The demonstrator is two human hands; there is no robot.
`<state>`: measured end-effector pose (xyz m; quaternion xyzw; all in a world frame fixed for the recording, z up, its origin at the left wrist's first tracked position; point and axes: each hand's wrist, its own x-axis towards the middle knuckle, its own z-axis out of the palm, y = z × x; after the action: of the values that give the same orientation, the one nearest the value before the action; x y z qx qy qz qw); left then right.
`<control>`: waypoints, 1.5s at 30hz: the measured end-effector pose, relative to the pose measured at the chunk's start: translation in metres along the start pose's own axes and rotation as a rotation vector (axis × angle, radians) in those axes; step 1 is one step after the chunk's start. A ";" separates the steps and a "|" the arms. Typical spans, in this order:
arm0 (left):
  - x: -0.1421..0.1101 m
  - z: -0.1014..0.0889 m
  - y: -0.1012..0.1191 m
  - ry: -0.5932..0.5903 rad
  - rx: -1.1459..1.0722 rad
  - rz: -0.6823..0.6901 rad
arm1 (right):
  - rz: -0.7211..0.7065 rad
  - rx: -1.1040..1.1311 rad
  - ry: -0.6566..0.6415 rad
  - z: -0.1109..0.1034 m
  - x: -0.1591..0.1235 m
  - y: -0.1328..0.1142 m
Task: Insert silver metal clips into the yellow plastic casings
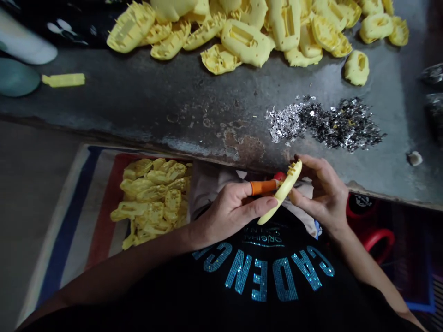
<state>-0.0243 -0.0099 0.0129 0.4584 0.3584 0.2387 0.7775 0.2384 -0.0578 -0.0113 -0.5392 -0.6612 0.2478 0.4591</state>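
While the left hand (230, 210) grasps a shell (285, 186) just right of the frame's centre, the right hand (327, 196) sits at its upper right, thumb and forefinger spread about the upper end; cannot tell whether these grip it. Shell yellow, tilted, upper end to the right, short prongs near that end. Left forefinger wears an orange sleeve (265, 186) (a red tip shows just beyond it).

Bench (138, 106) spans the upper frame. On it: a heap (259, 48) of yellow shells along the top, loose metal bits (356, 124) right of centre, a pale lump (415, 158) farther right, a yellow strip (67, 80) at upper left. Left of centre, below the bench edge: a second heap (152, 193) of yellow pieces on a striped sheet (78, 221).
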 end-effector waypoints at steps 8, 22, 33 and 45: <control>0.020 -0.005 -0.004 -0.022 -0.189 -0.015 | -0.048 -0.072 -0.007 -0.001 0.009 -0.003; 0.024 -0.032 0.022 0.063 -0.502 0.037 | -0.163 -0.613 -0.303 -0.036 0.099 0.034; 0.020 -0.035 0.011 0.026 -0.456 -0.048 | -0.133 -0.613 -0.487 -0.051 0.071 0.018; 0.022 -0.011 0.008 -0.040 -0.542 -0.171 | -0.069 -0.598 -0.422 -0.057 0.023 0.011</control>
<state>-0.0193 0.0159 0.0091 0.2064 0.3033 0.2505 0.8959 0.2938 -0.0419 0.0132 -0.5640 -0.8022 0.1338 0.1429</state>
